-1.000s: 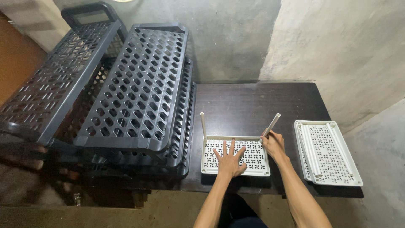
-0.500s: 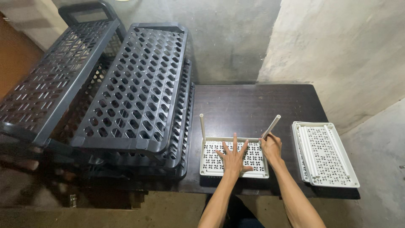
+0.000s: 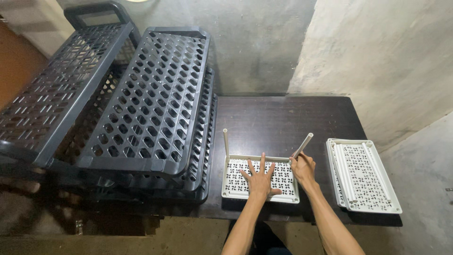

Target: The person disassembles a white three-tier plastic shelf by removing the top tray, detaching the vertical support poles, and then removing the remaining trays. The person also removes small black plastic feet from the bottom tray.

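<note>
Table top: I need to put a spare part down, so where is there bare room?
Free: the dark table behind the white tray, up to the wall. Crowded: grey racks on the left, stacked trays on the right, both hands on the tray.

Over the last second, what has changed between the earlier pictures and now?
Almost nothing. The left hand stays flat on the white tray; the right hand still holds the tilted white rod at its corner. The upright rod and the second tray have not moved.
</note>
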